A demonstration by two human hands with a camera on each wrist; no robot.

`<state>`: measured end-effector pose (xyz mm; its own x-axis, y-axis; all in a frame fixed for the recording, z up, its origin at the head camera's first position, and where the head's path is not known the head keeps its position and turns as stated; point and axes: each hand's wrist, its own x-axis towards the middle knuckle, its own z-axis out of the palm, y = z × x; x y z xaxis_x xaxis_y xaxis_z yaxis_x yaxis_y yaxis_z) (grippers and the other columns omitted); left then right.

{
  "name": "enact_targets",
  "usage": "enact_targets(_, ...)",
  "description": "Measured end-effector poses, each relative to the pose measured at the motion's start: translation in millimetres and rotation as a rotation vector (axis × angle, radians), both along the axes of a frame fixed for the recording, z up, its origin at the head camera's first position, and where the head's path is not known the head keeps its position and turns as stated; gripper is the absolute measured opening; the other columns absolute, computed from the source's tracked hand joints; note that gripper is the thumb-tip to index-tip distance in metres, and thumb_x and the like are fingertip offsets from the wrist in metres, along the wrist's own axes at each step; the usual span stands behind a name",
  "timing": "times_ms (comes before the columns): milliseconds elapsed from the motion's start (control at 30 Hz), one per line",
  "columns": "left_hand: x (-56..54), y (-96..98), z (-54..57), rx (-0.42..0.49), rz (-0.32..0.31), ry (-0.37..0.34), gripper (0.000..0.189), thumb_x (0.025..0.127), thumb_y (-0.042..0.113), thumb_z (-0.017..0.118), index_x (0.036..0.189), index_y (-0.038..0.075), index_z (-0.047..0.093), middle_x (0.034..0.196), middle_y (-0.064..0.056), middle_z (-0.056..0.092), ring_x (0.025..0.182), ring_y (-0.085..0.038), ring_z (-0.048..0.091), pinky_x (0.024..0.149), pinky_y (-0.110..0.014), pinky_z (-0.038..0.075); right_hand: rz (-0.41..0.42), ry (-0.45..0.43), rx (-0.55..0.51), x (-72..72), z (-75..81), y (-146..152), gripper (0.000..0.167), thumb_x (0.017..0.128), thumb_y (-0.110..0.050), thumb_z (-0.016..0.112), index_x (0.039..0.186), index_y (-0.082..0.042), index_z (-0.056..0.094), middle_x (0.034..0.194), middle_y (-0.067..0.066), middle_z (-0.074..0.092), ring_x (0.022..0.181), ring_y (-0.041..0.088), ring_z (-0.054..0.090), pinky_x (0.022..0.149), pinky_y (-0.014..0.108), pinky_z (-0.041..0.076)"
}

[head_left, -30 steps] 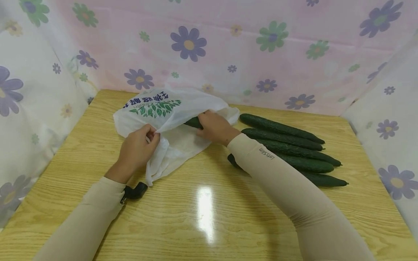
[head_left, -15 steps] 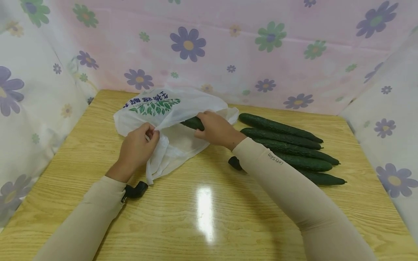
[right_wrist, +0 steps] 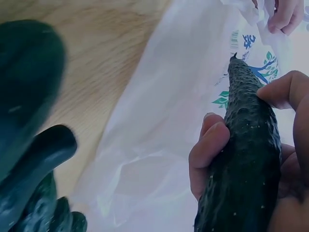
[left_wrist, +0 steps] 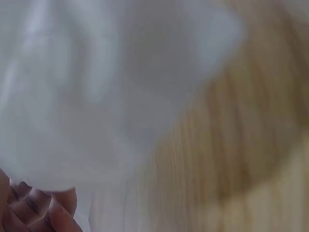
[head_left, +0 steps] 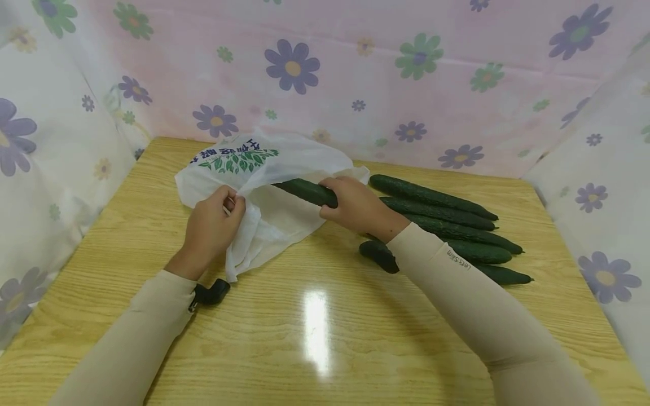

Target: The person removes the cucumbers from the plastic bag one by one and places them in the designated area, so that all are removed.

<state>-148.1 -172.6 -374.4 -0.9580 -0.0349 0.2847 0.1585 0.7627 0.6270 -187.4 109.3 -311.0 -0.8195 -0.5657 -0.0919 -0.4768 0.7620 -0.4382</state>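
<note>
My left hand (head_left: 213, 223) pinches the near edge of the opening of a white plastic bag (head_left: 299, 155) with green leaves and purple lettering. My right hand (head_left: 355, 206) grips a dark green cucumber (head_left: 307, 192) whose far end is hidden inside the bag. In the right wrist view, the thumb and fingers wrap around that cucumber (right_wrist: 248, 130), and its narrow tip lies over the bag's printed side. The left wrist view is filled mostly by blurred white bag (left_wrist: 96, 96), with curled fingers (left_wrist: 36, 208) at the lower left.
Several more cucumbers (head_left: 434, 196) lie side by side on the wooden table (head_left: 244, 349), right of the bag and partly under my right forearm. Black devices (head_left: 210, 293) sit at both wrists. A flowered curtain (head_left: 355, 73) stands behind the table and along both sides.
My right hand has moved right and slightly toward me with the cucumber, so more of the cucumber shows outside the bag. The left hand keeps its pinch, shifting only slightly.
</note>
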Motion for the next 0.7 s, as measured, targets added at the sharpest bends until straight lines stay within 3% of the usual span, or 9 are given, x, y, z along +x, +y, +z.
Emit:
enact_targets(133,0.3,0.0,0.5,0.003,0.004,0.003,0.023,0.1,0.027,0.049,0.093,0.008,0.06,0.072,-0.007,0.063,0.055,-0.02,0.052,0.05,-0.031,0.039,-0.002,0.012,0.002,5.6,-2.7,10,0.053,0.096,-0.024,0.061,0.143,-0.003,0.049,0.138,0.013,0.059,0.122,0.026,0.058,0.097,0.043,0.049)
enact_targets(433,-0.7,0.0,0.3,0.0,0.001,0.002,0.024,0.1,0.028,0.05,0.093,0.008,0.06,0.073,-0.008,0.063,0.055,-0.02,0.052,0.049,-0.031,0.039,-0.019,-0.007,-0.007,16.4,-4.6,32,0.053,0.096,-0.023,0.059,0.143,-0.003,0.049,0.136,0.012,0.06,0.102,0.021,0.06,0.086,0.04,0.047)
enact_targets(700,2.3,0.5,2.6,-0.005,-0.006,-0.009,0.024,0.1,0.027,0.049,0.093,0.008,0.06,0.074,-0.008,0.063,0.056,-0.02,0.052,0.049,-0.03,0.039,-0.021,0.011,-0.035,25.7,-2.4,49,0.053,0.095,-0.022,0.06,0.143,-0.004,0.05,0.124,0.011,0.062,0.077,0.017,0.057,0.071,0.035,0.046)
